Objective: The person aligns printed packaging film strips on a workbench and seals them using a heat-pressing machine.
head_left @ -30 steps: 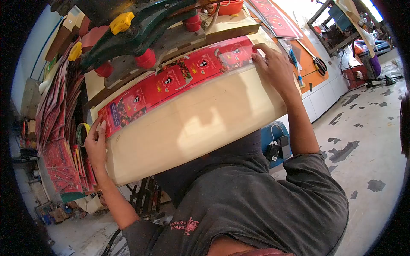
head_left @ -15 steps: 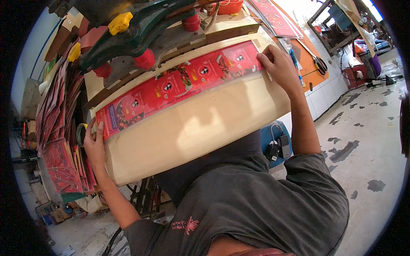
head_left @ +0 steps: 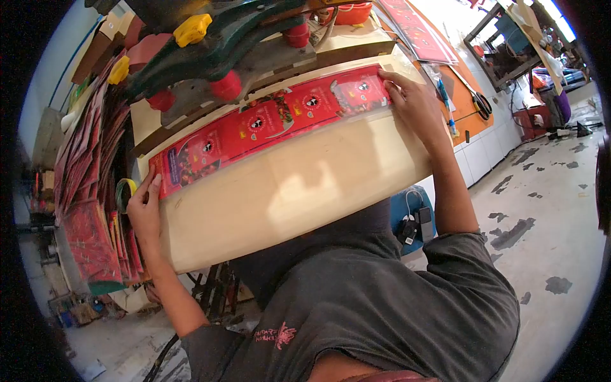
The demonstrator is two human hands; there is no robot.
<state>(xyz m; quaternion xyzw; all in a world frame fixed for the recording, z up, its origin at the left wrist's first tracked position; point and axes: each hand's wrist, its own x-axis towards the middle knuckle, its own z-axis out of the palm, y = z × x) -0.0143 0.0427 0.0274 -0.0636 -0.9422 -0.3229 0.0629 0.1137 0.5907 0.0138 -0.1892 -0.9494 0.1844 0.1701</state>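
A long red printed strip [head_left: 254, 124] with a clear plastic edge lies along the far side of a pale board [head_left: 286, 178], beneath the front of a dark green machine [head_left: 235, 44] with red knobs. My left hand [head_left: 147, 207] is at the strip's left end, thumb and fingers closed on its edge. My right hand [head_left: 417, 105] is at the right end, its thumb and fingers around the corner of the strip.
Folded red printed sheets [head_left: 95, 223] are stacked at the left, beside a roll of tape [head_left: 125, 194]. An orange table [head_left: 468, 118] at the right bears scissors [head_left: 482, 105], a blue pen [head_left: 443, 90] and more red sheets [head_left: 420, 32]. Chargers [head_left: 417, 224] sit on a blue seat.
The strip first shifted slightly toward my body at its right end, then moved a little back toward the machine. The right hand regripped at the corner. The view has tilted slightly.
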